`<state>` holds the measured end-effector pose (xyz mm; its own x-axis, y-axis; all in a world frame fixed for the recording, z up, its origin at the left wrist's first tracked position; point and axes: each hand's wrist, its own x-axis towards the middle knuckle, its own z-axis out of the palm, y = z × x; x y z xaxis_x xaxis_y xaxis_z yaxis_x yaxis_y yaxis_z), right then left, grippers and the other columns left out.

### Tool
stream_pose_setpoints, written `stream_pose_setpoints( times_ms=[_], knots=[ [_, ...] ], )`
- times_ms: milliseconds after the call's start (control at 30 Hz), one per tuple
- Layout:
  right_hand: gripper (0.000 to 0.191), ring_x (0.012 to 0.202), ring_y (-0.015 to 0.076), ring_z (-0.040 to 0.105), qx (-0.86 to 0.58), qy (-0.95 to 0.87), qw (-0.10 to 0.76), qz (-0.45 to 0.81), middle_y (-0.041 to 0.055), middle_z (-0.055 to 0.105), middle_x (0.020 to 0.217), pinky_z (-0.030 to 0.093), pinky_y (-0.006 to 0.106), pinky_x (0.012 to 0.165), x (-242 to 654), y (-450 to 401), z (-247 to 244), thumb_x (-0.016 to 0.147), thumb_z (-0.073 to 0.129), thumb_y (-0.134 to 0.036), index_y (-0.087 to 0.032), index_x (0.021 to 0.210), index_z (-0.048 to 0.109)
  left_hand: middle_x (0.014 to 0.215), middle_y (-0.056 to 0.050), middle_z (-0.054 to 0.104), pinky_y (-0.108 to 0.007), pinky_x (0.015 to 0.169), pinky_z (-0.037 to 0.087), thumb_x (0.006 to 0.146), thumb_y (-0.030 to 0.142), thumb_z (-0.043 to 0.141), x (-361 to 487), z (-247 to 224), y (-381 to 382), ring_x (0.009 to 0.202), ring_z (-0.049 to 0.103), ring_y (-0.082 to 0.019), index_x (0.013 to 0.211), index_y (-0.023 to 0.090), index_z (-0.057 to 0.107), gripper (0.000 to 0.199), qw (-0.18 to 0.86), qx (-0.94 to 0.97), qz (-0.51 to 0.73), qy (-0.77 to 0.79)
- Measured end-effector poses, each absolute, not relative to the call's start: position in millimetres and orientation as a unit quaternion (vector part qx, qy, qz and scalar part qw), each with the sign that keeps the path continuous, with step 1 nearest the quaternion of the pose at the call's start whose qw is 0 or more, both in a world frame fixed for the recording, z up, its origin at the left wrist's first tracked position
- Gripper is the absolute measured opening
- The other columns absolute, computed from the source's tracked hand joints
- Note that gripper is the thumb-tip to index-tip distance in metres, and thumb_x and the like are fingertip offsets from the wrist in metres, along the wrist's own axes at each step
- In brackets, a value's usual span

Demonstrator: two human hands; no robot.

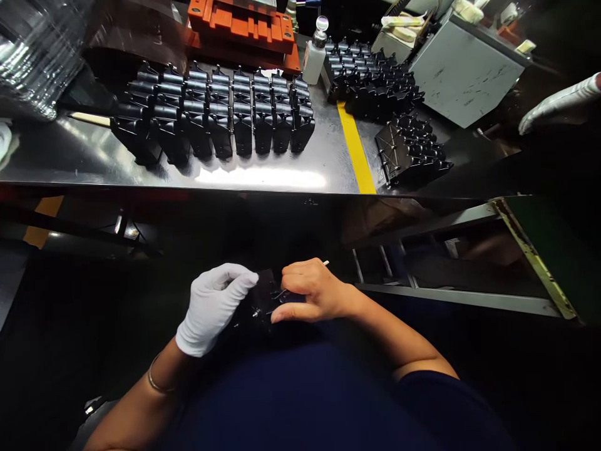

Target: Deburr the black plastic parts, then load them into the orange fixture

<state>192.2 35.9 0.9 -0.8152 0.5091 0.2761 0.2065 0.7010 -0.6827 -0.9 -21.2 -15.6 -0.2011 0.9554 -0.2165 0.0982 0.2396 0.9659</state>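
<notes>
Low in the view, above my lap, my left hand [213, 307] wears a white glove and grips one side of a small black plastic part [263, 302]. My bare right hand [310, 291] curls over the other side of that part. The tip of a thin white stick [325, 263] pokes out past my right fingers, and the stick seems to be held in that hand. Small metal pins or wires show on the part's face. My fingers hide much of it.
A steel table edge [188, 186] runs across the view, bearing rows of several black parts [211, 119], more black parts [375, 81], a yellow tape line [355, 147], a white bottle [314, 56] and an orange fixture [244, 28]. A co-worker's gloved hand [561, 103] is at the right, near a grey metal box [464, 69].
</notes>
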Motion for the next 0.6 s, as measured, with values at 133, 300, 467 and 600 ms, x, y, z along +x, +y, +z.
stream_pose_setpoints(
  times_ms=[133, 300, 467, 600],
  knots=[
    [0.055, 0.049, 0.0076, 0.031, -0.213, -0.9, 0.243, 0.291, -0.0047, 0.032, 0.054, 0.023, 0.023, 0.048, 192, 36, 0, 0.091, 0.046, -0.057, -0.019, 0.053, 0.035, 0.059, 0.0, 0.064, -0.022, 0.051, 0.046, 0.066, 0.042, 0.073, 1, -20, -21, 0.055, 0.055, -0.013, 0.062, 0.018, 0.069, 0.024, 0.469, 0.386, 0.468, 0.643],
    [0.058, 0.05, 0.0087, 0.031, -0.231, -0.92, 0.244, 0.202, -0.0035, 0.033, 0.053, 0.02, 0.025, 0.048, 189, 35, -6, 0.093, 0.041, -0.057, -0.018, 0.051, 0.038, 0.056, 0.0, 0.059, -0.021, 0.046, 0.043, 0.064, 0.047, 0.073, 5, -22, -20, 0.051, 0.05, -0.012, 0.062, 0.017, 0.066, 0.031, 0.472, 0.324, 0.485, 0.661],
    [0.057, 0.055, 0.0107, 0.035, -0.273, -0.913, 0.268, 0.14, -0.0011, 0.041, 0.059, 0.024, 0.025, 0.052, 187, 36, -11, 0.09, 0.039, -0.064, -0.017, 0.061, 0.052, 0.058, 0.001, 0.06, -0.021, 0.046, 0.043, 0.069, 0.05, 0.069, 8, -21, -19, 0.051, 0.051, -0.012, 0.064, 0.017, 0.065, 0.034, 0.477, 0.308, 0.478, 0.671],
    [0.057, 0.055, 0.0112, 0.034, -0.282, -0.914, 0.267, 0.121, -0.0008, 0.041, 0.059, 0.024, 0.026, 0.052, 185, 36, -12, 0.092, 0.037, -0.062, -0.017, 0.06, 0.051, 0.058, 0.002, 0.06, -0.021, 0.047, 0.044, 0.072, 0.047, 0.067, 8, -19, -17, 0.051, 0.052, -0.012, 0.065, 0.018, 0.065, 0.03, 0.48, 0.302, 0.479, 0.669]
  ],
)
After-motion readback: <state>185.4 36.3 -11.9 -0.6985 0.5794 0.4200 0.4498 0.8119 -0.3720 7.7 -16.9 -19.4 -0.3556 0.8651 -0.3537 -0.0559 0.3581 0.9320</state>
